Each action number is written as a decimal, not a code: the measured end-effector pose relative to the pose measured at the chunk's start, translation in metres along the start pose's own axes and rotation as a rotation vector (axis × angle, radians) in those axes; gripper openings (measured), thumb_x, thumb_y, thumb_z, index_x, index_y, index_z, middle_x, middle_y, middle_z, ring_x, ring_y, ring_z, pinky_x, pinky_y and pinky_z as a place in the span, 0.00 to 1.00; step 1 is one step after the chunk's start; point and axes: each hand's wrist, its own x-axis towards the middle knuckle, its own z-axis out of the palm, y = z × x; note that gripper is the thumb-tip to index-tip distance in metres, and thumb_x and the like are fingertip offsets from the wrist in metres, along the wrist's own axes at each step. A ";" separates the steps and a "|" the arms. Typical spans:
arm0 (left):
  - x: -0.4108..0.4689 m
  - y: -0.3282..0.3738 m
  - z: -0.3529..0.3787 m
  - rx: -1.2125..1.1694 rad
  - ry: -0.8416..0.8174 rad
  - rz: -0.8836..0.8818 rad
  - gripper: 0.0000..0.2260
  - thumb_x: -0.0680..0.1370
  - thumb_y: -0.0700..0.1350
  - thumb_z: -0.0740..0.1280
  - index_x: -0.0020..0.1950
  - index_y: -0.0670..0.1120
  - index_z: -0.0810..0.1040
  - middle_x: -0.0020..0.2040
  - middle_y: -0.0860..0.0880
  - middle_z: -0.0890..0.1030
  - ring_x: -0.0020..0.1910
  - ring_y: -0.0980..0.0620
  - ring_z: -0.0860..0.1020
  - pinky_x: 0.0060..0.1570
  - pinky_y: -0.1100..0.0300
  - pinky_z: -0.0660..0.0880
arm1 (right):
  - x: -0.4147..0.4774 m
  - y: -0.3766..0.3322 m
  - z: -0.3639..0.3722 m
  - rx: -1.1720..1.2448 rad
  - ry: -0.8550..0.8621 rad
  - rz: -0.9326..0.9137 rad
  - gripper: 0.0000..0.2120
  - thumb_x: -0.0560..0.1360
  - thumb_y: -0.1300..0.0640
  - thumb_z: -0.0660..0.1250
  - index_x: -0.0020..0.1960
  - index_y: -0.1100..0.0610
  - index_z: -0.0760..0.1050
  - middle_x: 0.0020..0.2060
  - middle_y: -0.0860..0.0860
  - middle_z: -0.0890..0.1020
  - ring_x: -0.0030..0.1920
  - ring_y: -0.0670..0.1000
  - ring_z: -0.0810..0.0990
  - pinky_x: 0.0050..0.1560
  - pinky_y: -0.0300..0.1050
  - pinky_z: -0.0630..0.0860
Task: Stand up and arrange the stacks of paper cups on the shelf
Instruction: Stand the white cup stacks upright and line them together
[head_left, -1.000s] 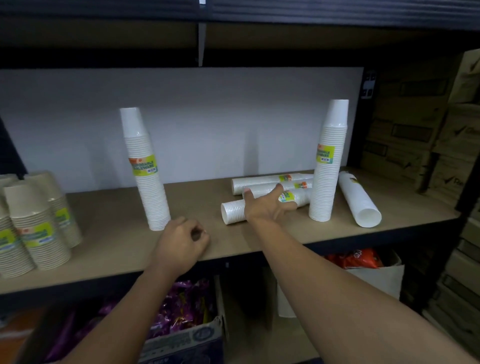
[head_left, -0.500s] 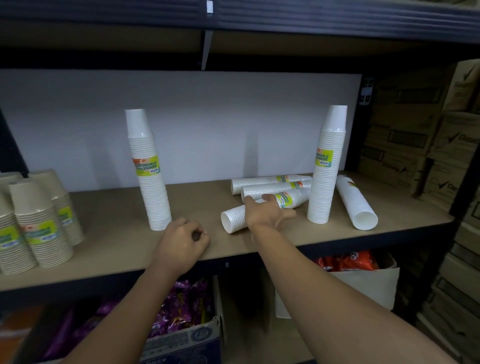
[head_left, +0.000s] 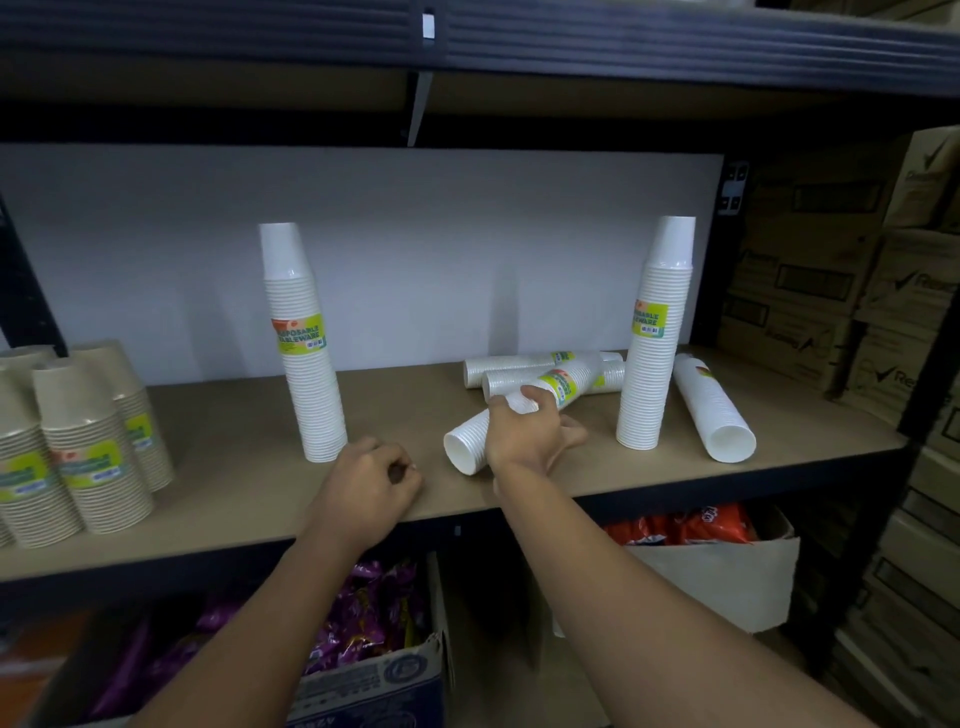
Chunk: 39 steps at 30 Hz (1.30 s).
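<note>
The right hand (head_left: 530, 436) had its grip wrapped round a fallen cup stack (head_left: 563, 387), just left of the tall standing stack (head_left: 657, 338) on the shelf (head_left: 234, 431). The left hand (head_left: 369, 483) rested curled, holding nothing. Swung up carelessly, the held stack could topple that tall one. Two lying stacks (head_left: 509, 366) crowded behind-left of it, and a last lying stack (head_left: 714, 410) lay on its right.

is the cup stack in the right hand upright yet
No, tipped: the cup stack in the right hand lies slanted, open end toward the shelf edge.
</note>
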 end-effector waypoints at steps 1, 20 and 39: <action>0.000 0.000 0.000 0.001 -0.007 -0.001 0.05 0.75 0.47 0.69 0.44 0.46 0.84 0.43 0.51 0.76 0.45 0.53 0.74 0.44 0.60 0.67 | -0.004 -0.002 0.000 0.022 -0.005 -0.032 0.15 0.71 0.57 0.73 0.57 0.50 0.79 0.65 0.54 0.61 0.47 0.56 0.76 0.59 0.47 0.76; -0.017 -0.067 -0.063 0.262 0.198 -0.165 0.14 0.73 0.54 0.61 0.38 0.46 0.80 0.37 0.51 0.73 0.38 0.46 0.73 0.38 0.54 0.70 | -0.048 -0.008 0.059 -0.047 -0.407 -0.562 0.39 0.71 0.63 0.68 0.78 0.48 0.59 0.59 0.49 0.65 0.59 0.46 0.67 0.63 0.36 0.65; -0.010 -0.073 -0.056 0.227 0.060 -0.328 0.08 0.75 0.51 0.66 0.39 0.51 0.71 0.42 0.50 0.69 0.52 0.42 0.73 0.52 0.53 0.70 | -0.041 0.020 0.068 -0.152 -0.586 -0.449 0.35 0.61 0.50 0.72 0.67 0.45 0.65 0.58 0.46 0.77 0.57 0.48 0.79 0.58 0.56 0.79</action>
